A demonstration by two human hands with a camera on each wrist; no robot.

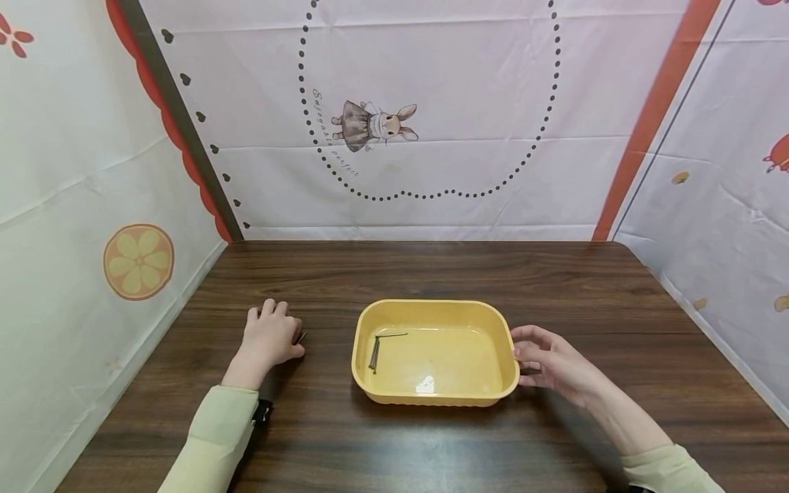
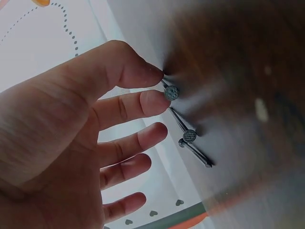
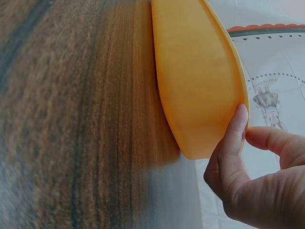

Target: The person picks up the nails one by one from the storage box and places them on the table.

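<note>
On the left of the table, my left hand (image 1: 268,335) pinches a nail (image 2: 171,92) between thumb and index fingertips, with its other fingers spread apart. Two more nails lie just beside those fingertips in the left wrist view, one with its flat ridged head (image 2: 189,136) facing the camera. A yellow plastic basin (image 1: 431,398) with rounded corners stands mid-table. Several dark nails (image 1: 374,355) lie inside it near its left wall. My right hand (image 1: 557,363) holds the basin's right rim, thumb and fingers on either side of the wall.
The dark wood-grain table (image 1: 431,267) meets a printed white cloth (image 1: 456,89) at the back. More cloth hangs along the left (image 1: 68,171) and right sides. A black band (image 1: 261,411) sits at my left wrist.
</note>
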